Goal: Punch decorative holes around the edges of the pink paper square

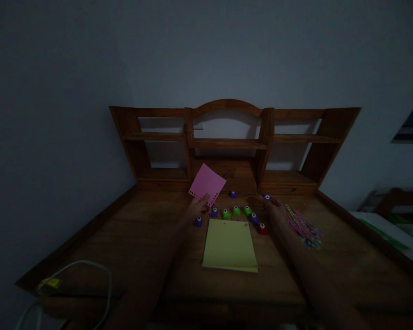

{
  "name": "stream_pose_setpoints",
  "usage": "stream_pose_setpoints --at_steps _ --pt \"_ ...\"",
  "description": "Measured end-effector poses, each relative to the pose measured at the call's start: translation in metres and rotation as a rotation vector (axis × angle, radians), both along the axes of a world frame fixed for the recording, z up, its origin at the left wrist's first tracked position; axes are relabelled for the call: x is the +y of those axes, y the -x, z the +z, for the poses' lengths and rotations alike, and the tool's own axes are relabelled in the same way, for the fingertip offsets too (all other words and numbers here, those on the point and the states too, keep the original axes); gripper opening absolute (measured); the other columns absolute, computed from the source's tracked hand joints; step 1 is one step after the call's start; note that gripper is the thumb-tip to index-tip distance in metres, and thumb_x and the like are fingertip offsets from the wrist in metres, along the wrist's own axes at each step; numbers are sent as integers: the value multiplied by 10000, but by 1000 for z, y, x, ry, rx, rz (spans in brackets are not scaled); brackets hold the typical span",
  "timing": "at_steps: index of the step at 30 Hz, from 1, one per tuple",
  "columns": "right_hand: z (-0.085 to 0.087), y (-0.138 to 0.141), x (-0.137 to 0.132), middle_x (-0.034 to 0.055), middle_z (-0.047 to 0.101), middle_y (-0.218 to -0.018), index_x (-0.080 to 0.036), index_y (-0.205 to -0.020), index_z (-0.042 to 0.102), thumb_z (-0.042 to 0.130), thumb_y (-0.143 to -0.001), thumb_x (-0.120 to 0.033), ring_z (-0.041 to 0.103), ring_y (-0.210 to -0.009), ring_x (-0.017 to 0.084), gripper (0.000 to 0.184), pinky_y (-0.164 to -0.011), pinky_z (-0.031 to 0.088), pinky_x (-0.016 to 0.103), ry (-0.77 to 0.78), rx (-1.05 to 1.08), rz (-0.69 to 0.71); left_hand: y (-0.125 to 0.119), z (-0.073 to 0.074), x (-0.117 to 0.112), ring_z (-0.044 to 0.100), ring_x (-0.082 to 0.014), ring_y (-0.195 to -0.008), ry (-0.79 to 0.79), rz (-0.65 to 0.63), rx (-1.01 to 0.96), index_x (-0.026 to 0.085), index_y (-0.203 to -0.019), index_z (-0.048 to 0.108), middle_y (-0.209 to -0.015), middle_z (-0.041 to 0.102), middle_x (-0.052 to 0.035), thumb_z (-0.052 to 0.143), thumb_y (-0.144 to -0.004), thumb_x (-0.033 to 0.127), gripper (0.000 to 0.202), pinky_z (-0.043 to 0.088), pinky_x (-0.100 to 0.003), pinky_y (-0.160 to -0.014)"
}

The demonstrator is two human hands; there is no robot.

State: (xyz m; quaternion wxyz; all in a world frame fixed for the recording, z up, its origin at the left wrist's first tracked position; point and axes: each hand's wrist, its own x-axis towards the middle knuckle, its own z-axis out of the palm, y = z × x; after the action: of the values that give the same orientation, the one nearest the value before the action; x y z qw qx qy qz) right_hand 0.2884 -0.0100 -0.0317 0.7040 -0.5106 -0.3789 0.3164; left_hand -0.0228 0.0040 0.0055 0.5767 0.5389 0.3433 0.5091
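Note:
Pinched in my left hand (198, 207) is a square sheet of pink paper (208, 182), raised and tilted, with a row of small holes along its lower edge. My right hand (274, 211) grips a purple craft punch (266, 197), seen small and dim. Between the hands several more punches stand in a loose row, among them a green punch (236, 211), a purple punch (214, 211) and a red punch (262, 228) close to my right wrist. In front of them lies a stack of yellow paper (230, 245) with tiny pink bits on its top edge.
A heap of thin coloured strips (304, 227) lies right of my right hand. One purple punch (233, 194) stands farther back, before the wooden shelf unit (227, 144). A white cable (86, 262) loops over the desk's left front edge, near a yellow object (53, 283).

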Motion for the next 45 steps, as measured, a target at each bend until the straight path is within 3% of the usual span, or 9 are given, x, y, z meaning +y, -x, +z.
stream_pose_setpoints --at_steps 7,12,18,25,35,41,45 --pt "10 4 -5 14 698 -841 -227 -981 624 848 -554 -405 639 -655 167 514 -541 506 256 17 39 3 0 -4 2 577 -151 -506 28 85 43 112 -707 670 -637 673 -95 740 -724 451 346 376 -232 -457" --pt "22 17 -12 4 662 -761 -230 -996 629 839 -555 -452 621 -628 166 537 -497 471 242 34 -89 6 0 -1 -1 566 -147 -477 -13 41 72 107 -745 681 -639 681 -109 692 -747 529 422 370 -232 -438" --pt "22 27 -14 -3 665 -772 -251 -1002 616 849 -556 -447 651 -685 185 539 -567 528 282 -31 -65 101 0 -3 -2 567 -147 -478 -19 41 74 112 -740 679 -641 681 -113 679 -747 560 447 383 -236 -443" --pt "24 24 -14 16 697 -855 -253 -980 619 840 -573 -440 680 -756 206 500 -597 557 300 -29 -17 71 0 -7 2 581 -154 -508 -57 44 78 126 -774 683 -703 697 -108 767 -679 418 318 394 -232 -446" --pt "31 25 -21 54 705 -944 -231 -985 627 814 -610 -490 692 -813 234 493 -608 559 301 -27 27 61 -1 9 -10 636 -203 -628 -53 107 63 142 -810 671 -696 694 -82 804 -644 264 245 463 -274 -549" --pt "41 31 -28 41 694 -825 -211 -1005 644 816 -608 -494 662 -760 214 516 -610 533 294 -49 -116 42 1 7 -8 644 -211 -721 -117 137 61 137 -861 685 -833 714 -112 794 -667 327 293 486 -286 -624" --pt "60 49 -35 65 710 -900 -206 -1056 650 799 -640 -473 663 -820 226 516 -686 532 316 -131 -290 149 2 6 -6 627 -184 -669 -155 200 74 140 -821 679 -781 705 -93 761 -698 388 288 465 -269 -595"
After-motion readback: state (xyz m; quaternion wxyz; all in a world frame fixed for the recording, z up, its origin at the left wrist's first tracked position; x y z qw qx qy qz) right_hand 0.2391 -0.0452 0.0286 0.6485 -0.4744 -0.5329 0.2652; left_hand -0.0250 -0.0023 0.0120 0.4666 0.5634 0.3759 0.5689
